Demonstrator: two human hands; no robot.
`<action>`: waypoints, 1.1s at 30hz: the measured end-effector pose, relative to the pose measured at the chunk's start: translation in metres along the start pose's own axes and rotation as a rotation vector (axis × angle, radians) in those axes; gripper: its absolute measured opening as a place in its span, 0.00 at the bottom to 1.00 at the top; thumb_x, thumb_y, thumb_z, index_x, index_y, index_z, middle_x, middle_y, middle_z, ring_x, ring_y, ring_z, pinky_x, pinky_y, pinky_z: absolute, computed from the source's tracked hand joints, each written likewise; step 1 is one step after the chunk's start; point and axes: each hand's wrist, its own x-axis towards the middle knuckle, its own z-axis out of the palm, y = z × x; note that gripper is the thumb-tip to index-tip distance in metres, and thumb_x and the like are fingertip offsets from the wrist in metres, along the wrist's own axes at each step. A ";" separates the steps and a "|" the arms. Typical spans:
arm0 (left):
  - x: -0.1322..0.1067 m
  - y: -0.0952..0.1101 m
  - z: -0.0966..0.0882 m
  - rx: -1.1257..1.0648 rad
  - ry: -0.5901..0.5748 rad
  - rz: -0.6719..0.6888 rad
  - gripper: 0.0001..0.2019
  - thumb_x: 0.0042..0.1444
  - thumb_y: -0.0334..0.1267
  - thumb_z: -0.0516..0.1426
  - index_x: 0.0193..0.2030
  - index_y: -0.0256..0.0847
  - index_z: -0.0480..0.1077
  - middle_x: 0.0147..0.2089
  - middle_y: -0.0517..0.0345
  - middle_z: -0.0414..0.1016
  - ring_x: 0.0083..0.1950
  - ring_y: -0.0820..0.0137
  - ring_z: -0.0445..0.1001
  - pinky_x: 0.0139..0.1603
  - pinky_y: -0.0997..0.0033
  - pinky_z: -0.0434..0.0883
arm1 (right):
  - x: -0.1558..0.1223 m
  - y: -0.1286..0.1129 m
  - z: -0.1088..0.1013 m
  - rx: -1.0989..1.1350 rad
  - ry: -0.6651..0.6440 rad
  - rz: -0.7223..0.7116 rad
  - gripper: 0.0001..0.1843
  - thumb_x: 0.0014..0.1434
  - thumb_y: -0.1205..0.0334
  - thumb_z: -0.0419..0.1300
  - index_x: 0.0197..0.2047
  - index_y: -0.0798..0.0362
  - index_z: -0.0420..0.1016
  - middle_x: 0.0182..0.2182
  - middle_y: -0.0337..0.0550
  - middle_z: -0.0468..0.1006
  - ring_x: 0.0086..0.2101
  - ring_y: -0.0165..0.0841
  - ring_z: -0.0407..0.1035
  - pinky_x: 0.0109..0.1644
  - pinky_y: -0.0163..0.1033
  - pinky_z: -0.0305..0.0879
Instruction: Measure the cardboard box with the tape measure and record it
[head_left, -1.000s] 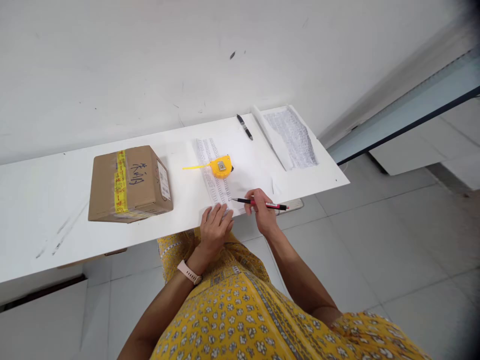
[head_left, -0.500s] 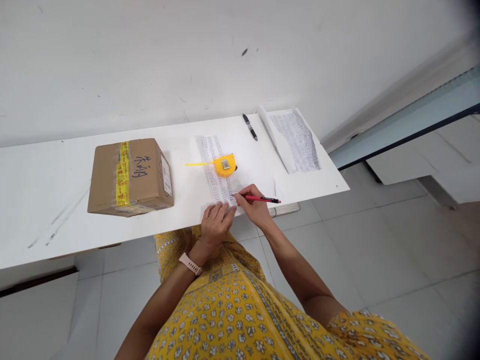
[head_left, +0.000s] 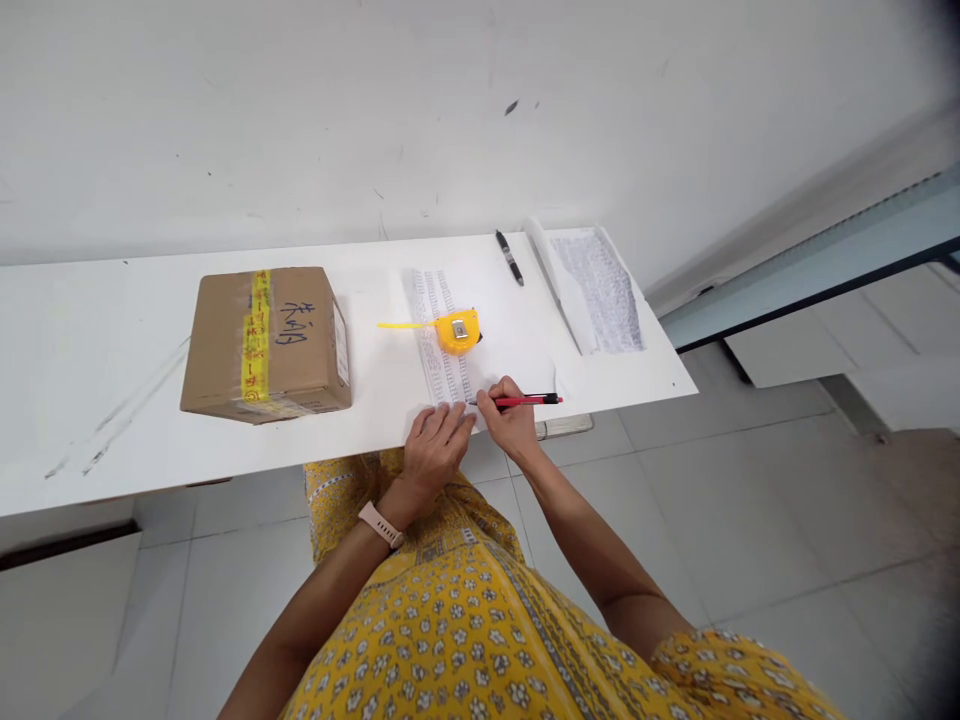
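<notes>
My right hand (head_left: 511,420) is closed around a red and black pen (head_left: 525,400), its tip touching the sheet of paper (head_left: 510,345) near the lower end of some written columns. Flat on the sheet's near edge lies my left hand (head_left: 435,445), fingers stretched out and holding nothing. Just beyond both hands, a yellow tape measure (head_left: 458,332) rests on the paper with a short length of its blade (head_left: 405,325) pulled out to the left.
A taped cardboard box (head_left: 266,345) stands on the white table (head_left: 382,430) to the left. Behind the paper lies a black pen (head_left: 509,258). Further right is a stack of densely written sheets (head_left: 600,290), one page folded over. A wall (head_left: 337,120) runs along the back.
The view has shifted slightly. The pen in my right hand has turned a little and lies flatter, its tip slightly lower on the page. My left hand stays on the paper.
</notes>
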 end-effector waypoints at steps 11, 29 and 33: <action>0.000 0.000 0.001 -0.007 0.013 -0.003 0.12 0.65 0.32 0.57 0.53 0.42 0.75 0.55 0.50 0.81 0.54 0.59 0.80 0.56 0.56 0.71 | -0.001 0.000 0.001 -0.039 0.014 -0.022 0.16 0.59 0.56 0.60 0.25 0.48 0.58 0.19 0.30 0.59 0.23 0.28 0.56 0.29 0.36 0.55; 0.002 0.001 0.000 -0.018 0.043 -0.003 0.10 0.64 0.32 0.58 0.51 0.41 0.75 0.54 0.51 0.82 0.52 0.58 0.80 0.55 0.55 0.72 | -0.002 0.004 0.001 -0.069 -0.011 -0.059 0.17 0.59 0.57 0.58 0.24 0.48 0.54 0.20 0.30 0.56 0.23 0.28 0.55 0.29 0.37 0.54; 0.000 0.001 0.002 -0.049 0.006 -0.030 0.12 0.65 0.32 0.57 0.54 0.43 0.75 0.55 0.51 0.81 0.55 0.59 0.79 0.56 0.55 0.72 | -0.001 0.004 0.002 -0.057 0.001 -0.050 0.17 0.59 0.57 0.58 0.24 0.47 0.55 0.19 0.30 0.56 0.22 0.28 0.54 0.29 0.37 0.54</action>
